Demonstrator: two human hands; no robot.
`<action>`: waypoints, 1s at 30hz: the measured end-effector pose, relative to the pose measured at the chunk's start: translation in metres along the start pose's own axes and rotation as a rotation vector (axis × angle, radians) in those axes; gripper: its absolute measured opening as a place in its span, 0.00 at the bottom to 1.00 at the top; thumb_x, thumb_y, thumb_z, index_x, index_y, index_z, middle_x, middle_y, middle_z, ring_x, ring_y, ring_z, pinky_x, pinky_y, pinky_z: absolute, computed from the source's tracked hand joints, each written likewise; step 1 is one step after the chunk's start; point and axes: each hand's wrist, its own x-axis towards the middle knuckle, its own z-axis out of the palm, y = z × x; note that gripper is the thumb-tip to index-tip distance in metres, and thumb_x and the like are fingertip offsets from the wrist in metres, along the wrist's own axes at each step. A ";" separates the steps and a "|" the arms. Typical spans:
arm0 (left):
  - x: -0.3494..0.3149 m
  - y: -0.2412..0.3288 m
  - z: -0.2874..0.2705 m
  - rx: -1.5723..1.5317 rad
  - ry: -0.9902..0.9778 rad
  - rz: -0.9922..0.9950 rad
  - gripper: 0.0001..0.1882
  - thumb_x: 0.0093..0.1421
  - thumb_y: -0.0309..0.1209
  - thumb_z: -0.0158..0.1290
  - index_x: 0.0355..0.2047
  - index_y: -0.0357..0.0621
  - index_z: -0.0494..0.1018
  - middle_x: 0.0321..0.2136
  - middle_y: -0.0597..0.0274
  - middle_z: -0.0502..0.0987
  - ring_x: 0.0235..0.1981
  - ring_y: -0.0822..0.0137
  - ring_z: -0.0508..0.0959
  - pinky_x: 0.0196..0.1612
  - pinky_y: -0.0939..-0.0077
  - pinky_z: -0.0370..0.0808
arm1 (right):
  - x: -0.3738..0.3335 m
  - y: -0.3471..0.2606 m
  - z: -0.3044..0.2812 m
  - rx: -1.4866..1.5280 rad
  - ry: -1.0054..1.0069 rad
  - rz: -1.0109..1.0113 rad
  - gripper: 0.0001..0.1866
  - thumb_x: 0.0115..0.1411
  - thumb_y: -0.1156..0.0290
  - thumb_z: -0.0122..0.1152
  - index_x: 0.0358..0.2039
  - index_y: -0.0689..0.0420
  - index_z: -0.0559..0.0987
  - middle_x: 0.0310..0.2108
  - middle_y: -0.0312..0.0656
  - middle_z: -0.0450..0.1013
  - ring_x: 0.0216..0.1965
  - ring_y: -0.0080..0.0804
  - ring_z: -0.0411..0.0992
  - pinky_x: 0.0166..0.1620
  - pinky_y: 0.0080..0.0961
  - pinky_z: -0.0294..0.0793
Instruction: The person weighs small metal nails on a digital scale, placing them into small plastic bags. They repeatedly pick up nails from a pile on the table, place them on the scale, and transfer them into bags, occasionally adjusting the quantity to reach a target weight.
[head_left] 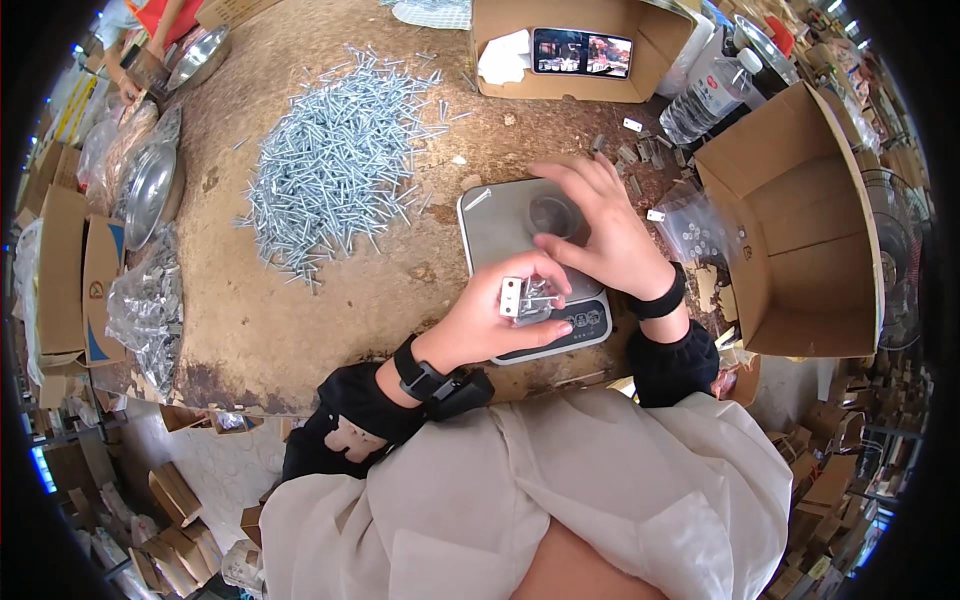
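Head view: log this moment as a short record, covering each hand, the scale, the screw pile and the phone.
Left hand: holding small metal pieces and a white two-holed piece
Right hand: curved beside a round cup; contact unclear
Scale: on the worktable, under the cup
Screw pile: loose, left of the scale
Phone: screen lit, in an open cardboard box

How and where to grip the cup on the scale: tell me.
Take the cup by its round wall, likely best from the right: thumb on the near side, fingers on the far side. Its circular outline suits a curved grasp; the right hand arches there, while the left hand, holding screws, sits nearer the body.
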 end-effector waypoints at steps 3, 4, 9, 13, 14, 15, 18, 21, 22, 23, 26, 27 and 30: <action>0.001 -0.005 0.000 0.040 -0.010 0.049 0.14 0.51 0.20 0.65 0.34 0.42 0.71 0.34 0.66 0.74 0.36 0.76 0.74 0.40 0.79 0.71 | 0.022 0.002 0.011 -0.039 -0.123 -0.144 0.24 0.54 0.69 0.63 0.53 0.55 0.73 0.52 0.44 0.70 0.58 0.45 0.65 0.65 0.61 0.53; 0.002 -0.006 0.001 0.036 -0.007 0.060 0.13 0.51 0.20 0.65 0.32 0.42 0.71 0.33 0.65 0.74 0.36 0.76 0.74 0.40 0.79 0.71 | 0.029 -0.002 0.005 -0.062 -0.216 -0.155 0.23 0.55 0.73 0.61 0.53 0.57 0.74 0.54 0.45 0.70 0.59 0.48 0.65 0.65 0.50 0.55; 0.002 -0.004 0.001 0.065 0.041 0.129 0.14 0.51 0.19 0.64 0.26 0.43 0.67 0.30 0.64 0.74 0.32 0.74 0.73 0.36 0.78 0.70 | 0.060 -0.013 -0.008 -0.063 -0.186 -0.279 0.18 0.54 0.73 0.59 0.47 0.58 0.77 0.44 0.47 0.74 0.49 0.49 0.71 0.53 0.42 0.68; 0.002 -0.003 0.000 0.115 0.072 0.212 0.17 0.50 0.18 0.64 0.23 0.43 0.63 0.28 0.63 0.74 0.30 0.73 0.73 0.33 0.78 0.69 | 0.069 -0.018 -0.009 -0.042 -0.344 -0.263 0.17 0.54 0.71 0.60 0.45 0.59 0.77 0.38 0.49 0.76 0.44 0.51 0.73 0.49 0.42 0.71; 0.001 -0.002 0.001 0.136 0.071 0.214 0.17 0.50 0.18 0.64 0.22 0.43 0.63 0.28 0.63 0.74 0.29 0.72 0.73 0.33 0.77 0.69 | 0.073 -0.018 -0.006 -0.052 -0.380 -0.260 0.17 0.54 0.70 0.60 0.45 0.59 0.77 0.37 0.49 0.76 0.43 0.51 0.74 0.49 0.43 0.72; 0.000 -0.002 0.001 0.156 0.069 0.215 0.18 0.50 0.18 0.64 0.22 0.43 0.63 0.28 0.63 0.74 0.29 0.72 0.73 0.33 0.77 0.69 | 0.078 -0.016 -0.003 -0.062 -0.416 -0.255 0.17 0.54 0.69 0.60 0.45 0.59 0.77 0.37 0.49 0.77 0.43 0.51 0.74 0.48 0.43 0.72; 0.000 -0.004 0.003 0.169 0.128 0.226 0.16 0.49 0.19 0.64 0.22 0.42 0.64 0.26 0.65 0.73 0.28 0.72 0.72 0.33 0.77 0.68 | 0.107 -0.019 0.016 -0.104 -0.531 -0.265 0.16 0.54 0.66 0.62 0.43 0.58 0.78 0.35 0.48 0.77 0.42 0.50 0.75 0.44 0.44 0.74; 0.000 -0.007 0.001 0.164 0.159 0.222 0.14 0.49 0.19 0.64 0.23 0.41 0.67 0.25 0.66 0.73 0.28 0.72 0.73 0.33 0.77 0.69 | 0.143 -0.026 0.045 -0.173 -0.669 -0.247 0.15 0.53 0.67 0.64 0.41 0.58 0.77 0.35 0.48 0.77 0.40 0.50 0.75 0.42 0.43 0.74; 0.000 -0.006 0.001 0.160 0.166 0.228 0.14 0.49 0.20 0.64 0.23 0.41 0.67 0.24 0.66 0.73 0.28 0.72 0.73 0.33 0.76 0.69 | 0.152 -0.026 0.056 -0.197 -0.712 -0.247 0.15 0.53 0.68 0.65 0.41 0.58 0.77 0.35 0.48 0.77 0.39 0.50 0.75 0.42 0.43 0.74; 0.000 -0.005 0.000 0.160 0.176 0.234 0.13 0.49 0.20 0.64 0.23 0.41 0.68 0.24 0.66 0.73 0.28 0.72 0.73 0.33 0.76 0.69 | 0.156 -0.025 0.066 -0.248 -0.747 -0.275 0.15 0.51 0.68 0.65 0.40 0.58 0.77 0.33 0.48 0.76 0.39 0.50 0.76 0.41 0.43 0.74; 0.000 -0.009 -0.001 0.177 0.209 0.255 0.13 0.49 0.22 0.65 0.25 0.41 0.69 0.24 0.65 0.73 0.29 0.72 0.74 0.35 0.76 0.70 | 0.158 -0.030 0.087 -0.437 -0.833 -0.323 0.12 0.46 0.73 0.66 0.33 0.58 0.78 0.28 0.47 0.76 0.35 0.50 0.77 0.37 0.44 0.75; 0.001 -0.008 -0.001 0.164 0.221 0.244 0.13 0.49 0.22 0.65 0.25 0.41 0.69 0.25 0.65 0.74 0.29 0.72 0.74 0.35 0.77 0.70 | 0.157 -0.027 0.094 -0.500 -0.806 -0.344 0.11 0.45 0.74 0.66 0.32 0.58 0.78 0.27 0.47 0.76 0.34 0.50 0.77 0.37 0.44 0.76; 0.002 -0.010 -0.005 0.151 0.259 0.213 0.13 0.49 0.23 0.66 0.27 0.40 0.70 0.26 0.65 0.76 0.30 0.73 0.75 0.37 0.78 0.71 | 0.149 -0.019 0.110 -0.640 -0.727 -0.408 0.05 0.43 0.77 0.63 0.24 0.60 0.80 0.25 0.49 0.77 0.33 0.51 0.78 0.34 0.43 0.78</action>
